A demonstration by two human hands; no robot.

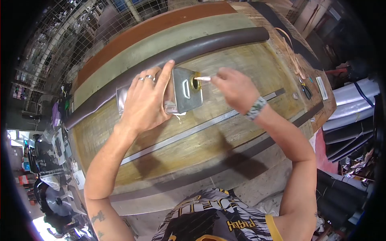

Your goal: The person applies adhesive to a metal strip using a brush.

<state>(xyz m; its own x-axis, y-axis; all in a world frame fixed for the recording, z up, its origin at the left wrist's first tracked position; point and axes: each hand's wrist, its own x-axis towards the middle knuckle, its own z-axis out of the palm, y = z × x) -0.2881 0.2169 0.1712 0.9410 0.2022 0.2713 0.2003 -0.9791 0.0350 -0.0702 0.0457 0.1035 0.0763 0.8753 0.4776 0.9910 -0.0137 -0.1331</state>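
My left hand (145,96) is wrapped around a rectangular metal can (179,100), which is tipped so its top faces right. That top has a wire carrying handle (185,89) and a round brass-coloured opening (196,84). Pinched in the fingers of my right hand (238,89) is a pale stick (204,78), its far end at the can's mouth; any tip inside is hidden. Below the can, a long metal ruler (193,130) lies diagonally across the stained work board (245,56).
A dark brown roll of material (209,45) runs along the board's far side, with green (161,43) and rust-brown (173,20) sheets behind it. Pliers-like tools (306,92) and pale strips (295,60) lie at the right. Silver and black rolls (350,104) are stacked beyond the table.
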